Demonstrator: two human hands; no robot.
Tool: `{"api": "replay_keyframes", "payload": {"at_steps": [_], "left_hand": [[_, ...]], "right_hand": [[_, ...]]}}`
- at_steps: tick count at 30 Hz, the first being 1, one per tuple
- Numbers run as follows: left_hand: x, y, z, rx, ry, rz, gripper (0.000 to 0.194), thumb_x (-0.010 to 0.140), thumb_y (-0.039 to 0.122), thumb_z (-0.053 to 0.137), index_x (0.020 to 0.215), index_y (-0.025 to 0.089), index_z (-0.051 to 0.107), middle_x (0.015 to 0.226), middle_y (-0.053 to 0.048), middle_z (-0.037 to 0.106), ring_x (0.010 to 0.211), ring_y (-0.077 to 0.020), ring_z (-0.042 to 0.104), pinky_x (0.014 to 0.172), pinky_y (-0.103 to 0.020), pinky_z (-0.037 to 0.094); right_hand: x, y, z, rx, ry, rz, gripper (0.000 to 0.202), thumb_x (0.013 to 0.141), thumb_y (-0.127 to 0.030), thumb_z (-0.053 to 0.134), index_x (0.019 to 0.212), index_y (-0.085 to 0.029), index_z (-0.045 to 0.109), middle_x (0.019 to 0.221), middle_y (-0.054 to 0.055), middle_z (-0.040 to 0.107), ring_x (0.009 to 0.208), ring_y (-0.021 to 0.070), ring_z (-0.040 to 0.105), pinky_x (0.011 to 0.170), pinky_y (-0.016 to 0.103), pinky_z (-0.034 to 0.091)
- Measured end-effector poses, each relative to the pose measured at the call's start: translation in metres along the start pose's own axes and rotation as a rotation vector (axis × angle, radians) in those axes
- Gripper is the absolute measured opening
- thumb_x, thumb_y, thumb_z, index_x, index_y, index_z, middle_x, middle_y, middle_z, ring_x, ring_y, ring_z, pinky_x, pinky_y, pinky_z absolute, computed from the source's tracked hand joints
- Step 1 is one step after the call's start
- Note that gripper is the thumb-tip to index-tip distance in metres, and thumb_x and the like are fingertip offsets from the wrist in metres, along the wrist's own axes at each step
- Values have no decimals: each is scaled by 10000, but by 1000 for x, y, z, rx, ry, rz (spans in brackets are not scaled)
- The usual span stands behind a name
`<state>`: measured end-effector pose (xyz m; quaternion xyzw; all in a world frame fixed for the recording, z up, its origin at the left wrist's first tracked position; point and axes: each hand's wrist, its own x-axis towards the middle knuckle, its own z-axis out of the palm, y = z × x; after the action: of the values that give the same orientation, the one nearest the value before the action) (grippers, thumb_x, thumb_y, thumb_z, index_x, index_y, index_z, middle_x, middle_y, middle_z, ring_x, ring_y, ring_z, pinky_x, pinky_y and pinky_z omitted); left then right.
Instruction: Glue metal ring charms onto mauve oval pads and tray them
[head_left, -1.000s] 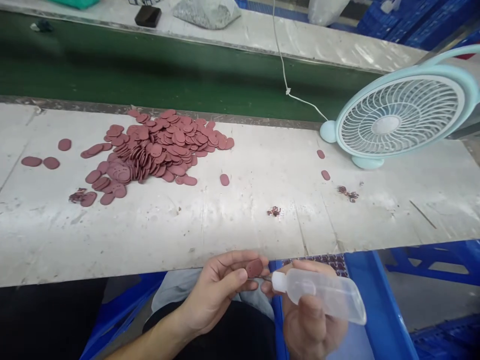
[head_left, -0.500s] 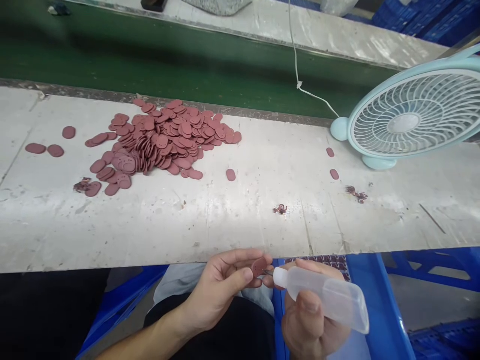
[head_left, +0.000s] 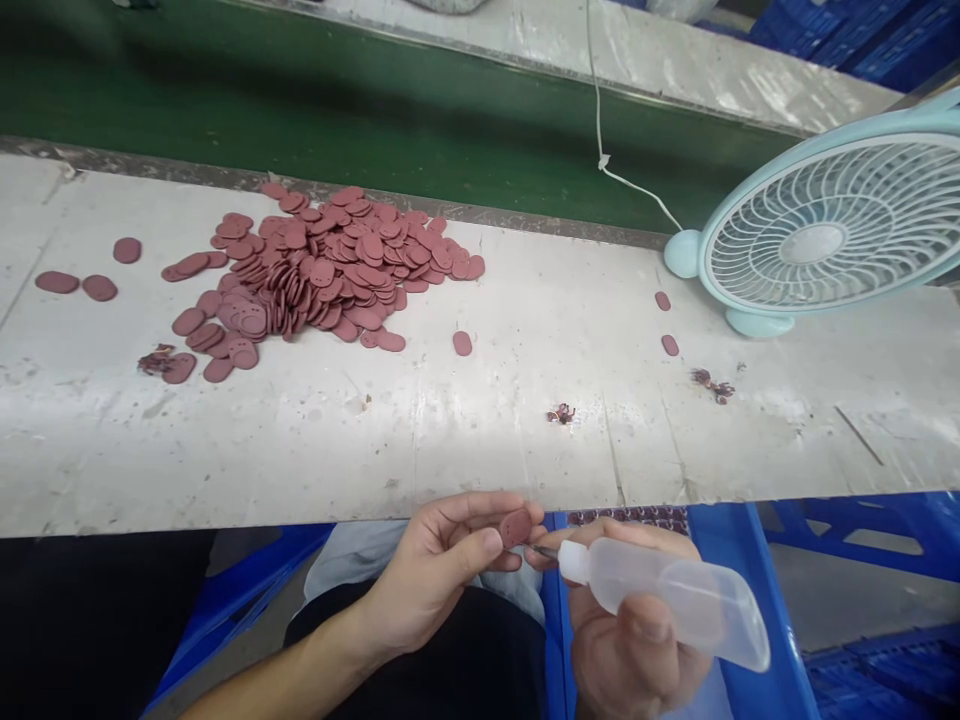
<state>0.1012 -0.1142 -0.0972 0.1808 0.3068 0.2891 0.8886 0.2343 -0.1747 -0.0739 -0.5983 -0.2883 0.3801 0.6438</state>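
Note:
Between thumb and fingers, my left hand (head_left: 435, 570) pinches a flat oval maroon piece (head_left: 516, 528) with small holes in it. My right hand (head_left: 637, 640) is wrapped round a translucent white squeeze bottle (head_left: 675, 595), lying nearly level with its white cap toward the piece. From the cap a thin dark nozzle tip (head_left: 546, 551) points at the lower edge of the piece; whether it touches, I cannot tell. Both hands are just in front of the table edge, over my lap.
A large pile of maroon oval pieces (head_left: 322, 265) lies on the white table (head_left: 480, 450), with loose ones around it. Small dark scraps (head_left: 561, 413) lie nearer me. A light blue fan (head_left: 817, 240) stands at the right. Blue crates (head_left: 772, 610) are below the edge.
The bottle has drawn back slightly to the right, and its tip is a little farther from the piece's face. My left hand keeps its pinch; the piece is turned slightly.

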Motion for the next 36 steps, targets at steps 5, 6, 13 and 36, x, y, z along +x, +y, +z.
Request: {"api": "replay_keyframes", "payload": {"at_steps": [5, 6, 13, 36], "left_hand": [[1, 2, 1, -26, -7, -1, 244, 886, 231, 716, 1124, 206, 761, 1210, -109, 756, 1109, -223, 712, 837, -241, 574], [1, 2, 2, -29, -8, 0, 242, 886, 227, 716, 1122, 208, 762, 1204, -107, 759, 1107, -219, 713, 832, -232, 573], [-2, 2, 0, -16, -30, 9, 239, 920, 216, 671, 1144, 222, 753, 1234, -94, 748, 1113, -212, 709, 831, -221, 570], [-5, 19, -13, -54, 97, 38, 228, 923, 217, 663, 1129, 182, 755, 1210, -117, 754, 1095, -220, 718, 794, -193, 590]], "right_hand": [[5, -7, 7, -91, 148, -190, 291, 846, -530, 668, 1066, -339, 656, 733, -1, 712, 661, 306, 696, 573, 513, 585], [3, -5, 7, -109, 137, -202, 287, 854, -513, 659, 1084, -341, 656, 763, 5, 716, 685, 312, 704, 592, 524, 590], [15, -13, -9, 154, 36, -15, 272, 859, -489, 677, 1033, -281, 682, 725, 22, 707, 610, 267, 704, 477, 401, 586], [102, 18, -47, -422, -202, -129, 296, 868, -165, 691, 1147, -256, 732, 1139, 69, 625, 973, 196, 610, 753, 295, 596]]}}
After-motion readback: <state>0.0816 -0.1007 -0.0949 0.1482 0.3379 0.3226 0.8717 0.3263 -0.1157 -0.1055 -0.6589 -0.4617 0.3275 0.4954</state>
